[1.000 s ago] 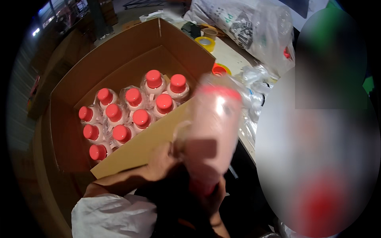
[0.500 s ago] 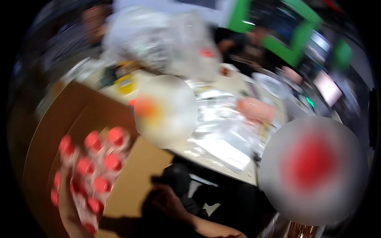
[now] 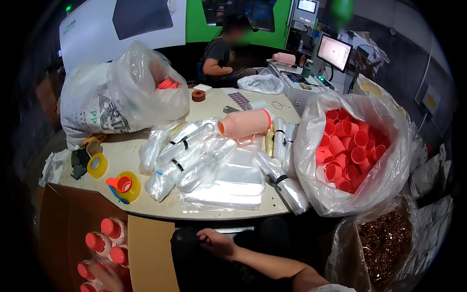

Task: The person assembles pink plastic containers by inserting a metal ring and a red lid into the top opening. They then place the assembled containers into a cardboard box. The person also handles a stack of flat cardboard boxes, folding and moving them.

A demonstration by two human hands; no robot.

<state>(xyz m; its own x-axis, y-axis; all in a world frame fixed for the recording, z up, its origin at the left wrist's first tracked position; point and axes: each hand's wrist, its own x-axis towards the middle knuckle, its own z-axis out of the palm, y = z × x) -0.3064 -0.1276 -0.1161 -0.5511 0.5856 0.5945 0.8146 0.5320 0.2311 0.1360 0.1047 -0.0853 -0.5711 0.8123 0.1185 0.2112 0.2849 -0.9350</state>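
Smeared by motion, my left hand (image 3: 108, 276) is low among the bottles with red caps (image 3: 111, 228) in an open cardboard box (image 3: 152, 248); whether it grips one is hidden. My right hand (image 3: 217, 244) rests on my dark-clothed knee (image 3: 186, 258), fingers curled in and nothing seen in them. On the table (image 3: 160, 207) ahead, a pink bottle (image 3: 245, 123) without a cap lies on its side across clear plastic bags (image 3: 226, 177). Several rolled bundles of bags with black ties (image 3: 180, 141) surround it.
A large bag of red cups or caps (image 3: 348, 146) stands at right, above a bag of copper-coloured pieces (image 3: 384, 246). Tape rolls (image 3: 97, 165) and an orange ring-shaped part (image 3: 124, 184) lie at the table's left. A white sack (image 3: 104, 107) stands behind; a person (image 3: 224, 53) sits beyond.
The view has swung right and steadied, so the box now sits farther down and left. Less of my left arm shows. My right hand stays by my knee.
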